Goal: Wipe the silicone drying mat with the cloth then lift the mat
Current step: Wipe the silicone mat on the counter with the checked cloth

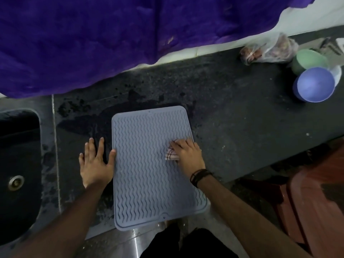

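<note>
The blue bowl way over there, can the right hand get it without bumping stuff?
Probably yes. The bare dark counter lies between the right hand and the blue bowl; nothing stands between. But that hand presses the cloth now.

1. A grey-blue ribbed silicone drying mat lies flat on the dark speckled stone counter between both hands.
2. The right hand presses a folded white, red-striped cloth onto the mat's right side.
3. The left hand rests flat on the counter, thumb touching the mat's left edge.
4. A black sink sits left of the left hand.
</note>
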`<state>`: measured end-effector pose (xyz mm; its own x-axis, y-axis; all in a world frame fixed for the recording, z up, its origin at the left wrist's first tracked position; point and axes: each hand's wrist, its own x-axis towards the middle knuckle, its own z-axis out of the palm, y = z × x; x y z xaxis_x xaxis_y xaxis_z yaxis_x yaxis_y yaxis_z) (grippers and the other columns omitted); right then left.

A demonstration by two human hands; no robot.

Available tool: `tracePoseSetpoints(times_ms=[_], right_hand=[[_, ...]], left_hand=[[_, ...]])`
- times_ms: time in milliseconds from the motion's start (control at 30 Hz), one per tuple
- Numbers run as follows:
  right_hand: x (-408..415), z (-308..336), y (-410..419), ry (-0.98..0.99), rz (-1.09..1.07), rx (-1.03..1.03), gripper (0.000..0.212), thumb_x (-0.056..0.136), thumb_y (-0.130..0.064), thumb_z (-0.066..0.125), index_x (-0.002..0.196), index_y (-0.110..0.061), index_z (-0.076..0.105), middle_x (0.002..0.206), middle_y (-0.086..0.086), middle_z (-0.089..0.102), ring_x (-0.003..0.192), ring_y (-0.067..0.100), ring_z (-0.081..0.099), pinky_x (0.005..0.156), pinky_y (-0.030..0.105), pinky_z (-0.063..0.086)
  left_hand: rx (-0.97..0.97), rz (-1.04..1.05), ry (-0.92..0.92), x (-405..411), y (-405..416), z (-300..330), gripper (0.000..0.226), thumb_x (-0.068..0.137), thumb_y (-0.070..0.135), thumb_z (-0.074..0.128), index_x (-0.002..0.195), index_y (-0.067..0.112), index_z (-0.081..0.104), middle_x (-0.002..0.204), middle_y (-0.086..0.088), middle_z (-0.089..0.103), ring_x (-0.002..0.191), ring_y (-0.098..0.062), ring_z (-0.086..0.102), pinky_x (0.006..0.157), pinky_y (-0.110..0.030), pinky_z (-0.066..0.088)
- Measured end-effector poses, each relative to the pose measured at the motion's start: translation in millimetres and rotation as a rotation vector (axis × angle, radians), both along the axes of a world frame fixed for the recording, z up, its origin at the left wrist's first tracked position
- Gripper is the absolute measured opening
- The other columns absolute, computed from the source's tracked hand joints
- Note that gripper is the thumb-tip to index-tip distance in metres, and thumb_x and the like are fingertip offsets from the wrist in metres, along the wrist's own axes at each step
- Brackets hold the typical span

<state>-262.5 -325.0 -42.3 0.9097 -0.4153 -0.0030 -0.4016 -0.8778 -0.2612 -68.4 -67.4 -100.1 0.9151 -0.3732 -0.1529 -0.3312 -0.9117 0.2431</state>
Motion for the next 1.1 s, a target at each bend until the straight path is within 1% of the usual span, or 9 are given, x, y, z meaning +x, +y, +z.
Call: tracePoseSetpoints(times_ms=[167, 300, 467, 567, 700, 800, 933, 1000, 1100], right_hand=[[-36.1, 0.7, 11.2, 0.011, 0.074, 0.024, 0.059, 0.046, -0.01, 0.083, 0.104, -0.02, 0.071, 0.103, -0.002, 0.067, 0.089, 0.025, 0.061, 0.073, 0.034, 0.052], [-5.2, 15.7, -18.5, -0.012, -0.001, 0.025, 0.043, 0.058, -0.014, 0.078, 0.099, -0.023, 0.07, 0.097, -0.002, 0.066, 0.089, 0.025, 0.058, 0.075, 0.034, 0.046], [67.9, 13.2, -72.4, 0.069, -0.027, -0.022, 0.052, 0.068, -0.01, 0.072, 0.119, -0.019, 0.063, 0.119, 0.004, 0.058, 0.105, 0.029, 0.048, 0.088, 0.042, 0.043], [66.8, 3.2, -74.8, 0.097, 0.012, -0.012, 0.057, 0.069, -0.009, 0.073, 0.124, -0.016, 0.06, 0.123, 0.008, 0.058, 0.106, 0.033, 0.049, 0.09, 0.045, 0.044], [21.3, -1.5, -59.6, 0.04, 0.032, 0.005, 0.067, 0.058, -0.002, 0.075, 0.122, -0.016, 0.062, 0.115, 0.007, 0.062, 0.097, 0.033, 0.054, 0.082, 0.043, 0.049], [-16.5, -3.4, -43.5, 0.019, 0.06, -0.007, 0.062, 0.06, -0.004, 0.076, 0.119, -0.016, 0.064, 0.112, 0.004, 0.063, 0.09, 0.03, 0.057, 0.075, 0.041, 0.052], [-50.1, -6.7, -18.6, 0.031, 0.122, -0.015, 0.057, 0.058, -0.008, 0.078, 0.113, -0.02, 0.067, 0.111, -0.002, 0.063, 0.091, 0.023, 0.056, 0.073, 0.035, 0.051], [-50.1, -1.0, -17.0, 0.016, 0.132, 0.009, 0.055, 0.054, -0.011, 0.078, 0.107, -0.023, 0.069, 0.105, -0.003, 0.064, 0.09, 0.021, 0.055, 0.073, 0.033, 0.051], [-11.1, 16.5, -33.5, -0.046, 0.084, 0.032, 0.041, 0.062, -0.014, 0.074, 0.101, -0.024, 0.069, 0.1, -0.003, 0.065, 0.091, 0.022, 0.056, 0.076, 0.036, 0.048]], left_hand=[[-0.025, -0.005, 0.004, -0.8, -0.2, 0.2, 0.082, 0.096, 0.077, 0.01, 0.165, 0.032, 0.012, 0.173, -0.002, 0.002, 0.159, -0.018, -0.005, 0.127, -0.044, -0.002], [-0.038, 0.0, 0.0, -0.5, 0.3, 0.5, 0.082, 0.096, 0.076, 0.011, 0.165, 0.031, 0.014, 0.173, -0.003, 0.004, 0.159, -0.019, -0.003, 0.127, -0.045, -0.001], [-0.04, 0.005, -0.012, 0.5, -1.8, -1.0, 0.08, 0.097, 0.075, 0.014, 0.165, 0.031, 0.016, 0.173, -0.004, 0.006, 0.159, -0.02, -0.001, 0.127, -0.044, -0.001], [-0.038, 0.012, -0.02, -1.0, -1.3, -1.0, 0.08, 0.097, 0.074, 0.015, 0.164, 0.031, 0.018, 0.173, -0.004, 0.007, 0.159, -0.02, 0.0, 0.127, -0.043, -0.001], [-0.028, 0.01, -0.026, -0.3, -1.2, -2.1, 0.079, 0.098, 0.073, 0.016, 0.164, 0.03, 0.018, 0.173, -0.005, 0.008, 0.159, -0.021, 0.001, 0.127, -0.045, 0.001], [-0.027, 0.012, -0.026, -1.1, -1.5, -2.7, 0.08, 0.097, 0.073, 0.014, 0.165, 0.03, 0.018, 0.173, -0.005, 0.007, 0.159, -0.021, 0.001, 0.127, -0.045, 0.001], [-0.03, 0.015, -0.029, -0.6, -0.8, -3.0, 0.08, 0.098, 0.073, 0.013, 0.164, 0.031, 0.017, 0.173, -0.004, 0.007, 0.159, -0.02, 0.0, 0.127, -0.045, 0.001], [-0.035, 0.014, -0.032, -0.5, -1.1, -3.1, 0.079, 0.098, 0.073, 0.014, 0.164, 0.03, 0.018, 0.173, -0.005, 0.008, 0.159, -0.02, 0.001, 0.127, -0.045, 0.002], [-0.048, 0.017, -0.041, -0.9, -1.5, -3.8, 0.079, 0.098, 0.072, 0.016, 0.164, 0.03, 0.021, 0.172, -0.005, 0.01, 0.159, -0.021, 0.003, 0.127, -0.045, 0.002]])
